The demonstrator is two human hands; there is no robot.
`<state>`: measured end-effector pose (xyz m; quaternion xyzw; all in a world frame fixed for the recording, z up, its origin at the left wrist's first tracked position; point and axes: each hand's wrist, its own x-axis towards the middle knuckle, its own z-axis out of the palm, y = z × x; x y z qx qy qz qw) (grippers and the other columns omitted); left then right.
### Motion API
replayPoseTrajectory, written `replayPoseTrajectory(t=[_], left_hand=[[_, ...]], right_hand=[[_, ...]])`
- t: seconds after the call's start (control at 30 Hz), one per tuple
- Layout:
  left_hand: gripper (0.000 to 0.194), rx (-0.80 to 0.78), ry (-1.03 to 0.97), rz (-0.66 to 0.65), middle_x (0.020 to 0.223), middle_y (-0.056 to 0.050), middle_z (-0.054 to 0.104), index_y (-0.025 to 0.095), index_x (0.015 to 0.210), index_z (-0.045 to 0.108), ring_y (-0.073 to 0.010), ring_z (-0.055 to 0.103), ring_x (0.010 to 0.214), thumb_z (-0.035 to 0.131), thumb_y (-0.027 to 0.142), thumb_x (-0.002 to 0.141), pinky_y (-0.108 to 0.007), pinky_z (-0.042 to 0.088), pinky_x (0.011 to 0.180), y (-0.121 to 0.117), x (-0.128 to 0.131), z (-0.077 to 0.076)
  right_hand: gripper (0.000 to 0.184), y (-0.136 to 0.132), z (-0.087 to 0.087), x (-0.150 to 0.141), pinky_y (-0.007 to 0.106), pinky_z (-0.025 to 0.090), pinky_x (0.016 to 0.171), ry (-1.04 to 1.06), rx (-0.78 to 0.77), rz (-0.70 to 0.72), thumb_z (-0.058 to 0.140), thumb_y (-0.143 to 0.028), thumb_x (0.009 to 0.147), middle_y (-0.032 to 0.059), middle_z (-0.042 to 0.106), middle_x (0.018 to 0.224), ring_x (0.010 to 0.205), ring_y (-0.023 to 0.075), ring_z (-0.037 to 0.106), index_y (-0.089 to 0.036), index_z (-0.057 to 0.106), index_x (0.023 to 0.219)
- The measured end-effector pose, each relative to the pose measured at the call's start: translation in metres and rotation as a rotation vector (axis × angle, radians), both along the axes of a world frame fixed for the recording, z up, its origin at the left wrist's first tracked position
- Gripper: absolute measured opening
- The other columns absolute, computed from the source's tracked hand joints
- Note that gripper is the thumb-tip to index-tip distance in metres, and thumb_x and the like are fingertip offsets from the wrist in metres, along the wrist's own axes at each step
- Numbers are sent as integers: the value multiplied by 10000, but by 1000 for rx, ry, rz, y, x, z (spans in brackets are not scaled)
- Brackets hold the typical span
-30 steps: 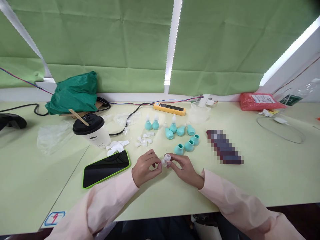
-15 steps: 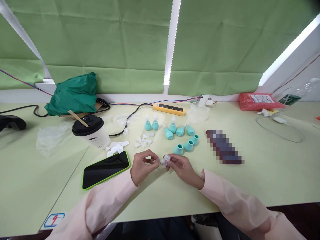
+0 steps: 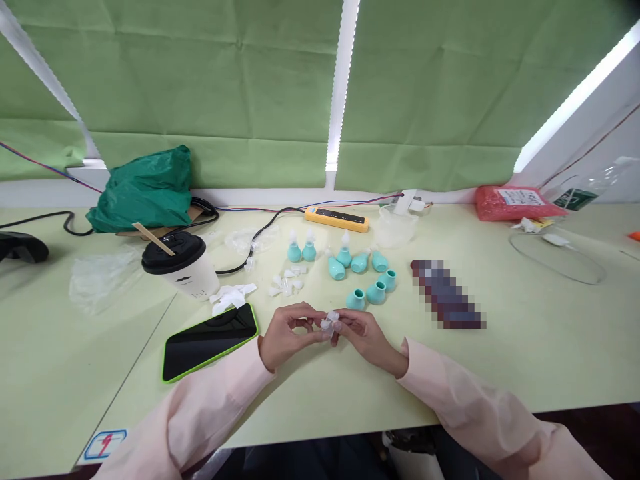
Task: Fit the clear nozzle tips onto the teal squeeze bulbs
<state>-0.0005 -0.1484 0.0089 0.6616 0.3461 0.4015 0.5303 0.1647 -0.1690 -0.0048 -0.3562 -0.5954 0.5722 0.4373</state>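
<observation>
Between my hands is a small clear plastic piece [image 3: 330, 323], too small to make out exactly. My right hand [image 3: 367, 339] pinches it from the right with thumb and fingers. My left hand [image 3: 293, 333] closes its thumb and fingertips on the left side of the same piece. Just beyond the hands stand open-mouthed teal rubber bulbs [image 3: 376, 292]. Farther back are teal bulbs with clear nozzles, some upright [image 3: 294, 250], others lying down [image 3: 337, 268]. A loose group of small clear and white plastic parts [image 3: 287, 285] lies beyond my left hand.
A phone [image 3: 210, 341], crumpled tissue [image 3: 231, 297] and a lidded paper cup [image 3: 181, 267] are on the left. A yellow power strip [image 3: 337, 219] lies at the back with its black cable. A pixelated dark object [image 3: 447, 297] is on the right, a red package [image 3: 517, 203] behind it.
My left hand has shifted slightly right, its fingers now reaching the clear plastic piece. The right hand stays nearly in place. The bulbs have not moved on the table.
</observation>
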Motion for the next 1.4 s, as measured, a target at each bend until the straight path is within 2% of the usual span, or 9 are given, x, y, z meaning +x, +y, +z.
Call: replayPoseTrajectory(t=[0.33,0.43,0.57,0.63,0.87,1.03,1.17,1.3,1.4], left_hand=[[133,-110,-105,-156,657,-60,590,105,687,657,-99,503,533,612,225,649,-230,425,481,5,-4,0],[146,60,-21,-119,669,-67,597,113,742,644,-113,507,566,544,215,713,-240,431,493,4,-3,-4],[153,525,168,99,676,-63,603,139,801,624,-134,478,641,483,165,750,-280,421,583,-3,1,-11],[148,592,197,157,655,-54,590,144,788,615,-137,467,645,473,164,754,-282,416,589,-7,3,-11],[207,-196,-80,63,625,-39,570,105,707,563,-110,527,547,517,306,721,-255,475,539,-11,8,4],[234,-365,-163,27,637,-37,570,107,740,522,-125,554,610,507,341,723,-278,493,588,2,-1,3],[190,-60,79,162,712,-52,580,122,755,538,-142,554,664,504,307,725,-282,492,583,18,-9,-6],[143,589,541,230,746,-57,593,143,759,561,-154,509,728,423,177,775,-300,464,635,35,-14,-22],[213,964,899,156,762,-81,590,131,816,539,-189,473,807,340,59,785,-296,438,612,46,-15,-31]], right_hand=[[262,0,3,2,266,433,555,107,-95,114,512,-352,734,41,583,677,536,101,506,-126,589,843],[263,1,4,2,267,432,568,100,-104,114,505,-355,739,45,586,700,542,100,504,-129,591,843],[251,2,4,2,257,421,560,78,-103,57,501,-347,744,45,586,692,532,94,492,-127,598,816],[248,2,5,1,256,418,556,76,-93,57,501,-347,744,44,585,689,529,94,487,-128,597,811],[225,2,5,4,256,420,537,92,-46,72,498,-332,749,33,567,667,520,94,488,-131,582,803],[210,2,6,5,263,433,525,75,-16,78,495,-323,753,40,572,658,517,100,494,-128,561,799],[186,3,14,11,273,453,541,-32,132,-97,507,-311,745,49,586,707,555,116,517,-149,545,827],[161,10,33,25,290,435,631,-398,550,-359,518,-287,737,38,582,730,642,142,521,-187,548,859],[221,22,46,29,302,395,671,-759,773,-373,466,-310,767,46,571,733,695,160,509,-179,541,928]])
